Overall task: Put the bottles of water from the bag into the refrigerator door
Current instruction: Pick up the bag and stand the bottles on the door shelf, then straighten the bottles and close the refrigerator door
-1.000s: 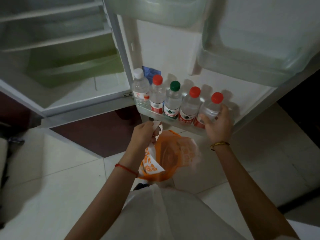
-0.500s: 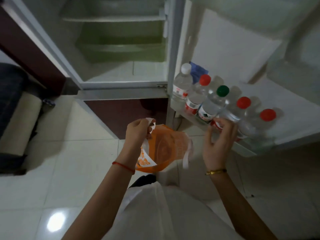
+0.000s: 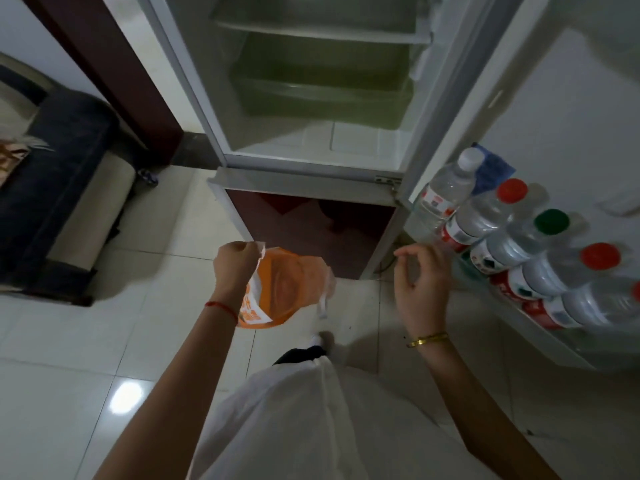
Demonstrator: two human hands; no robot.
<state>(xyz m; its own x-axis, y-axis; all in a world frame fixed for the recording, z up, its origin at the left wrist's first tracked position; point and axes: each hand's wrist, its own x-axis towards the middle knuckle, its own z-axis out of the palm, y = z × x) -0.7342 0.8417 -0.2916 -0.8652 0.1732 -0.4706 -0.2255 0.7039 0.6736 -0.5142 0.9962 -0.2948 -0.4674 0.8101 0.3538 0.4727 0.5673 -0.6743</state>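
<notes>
The end bottle (image 3: 602, 303) runs off the right edge, its red cap barely showing. Print on the orange bag (image 3: 287, 289) is too blurred to read.

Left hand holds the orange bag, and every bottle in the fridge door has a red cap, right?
Not all. The head view shows the left hand holding the orange bag, but also a white cap and a green cap among red ones.

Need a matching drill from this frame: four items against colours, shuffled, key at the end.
Items
1. bag
2. leftmost bottle cap in view
3. third bottle cap from the left
4. bangle on the right wrist

Colours
A. green
B. gold
C. orange
D. white

Pairs: 1-C, 2-D, 3-A, 4-B
</notes>
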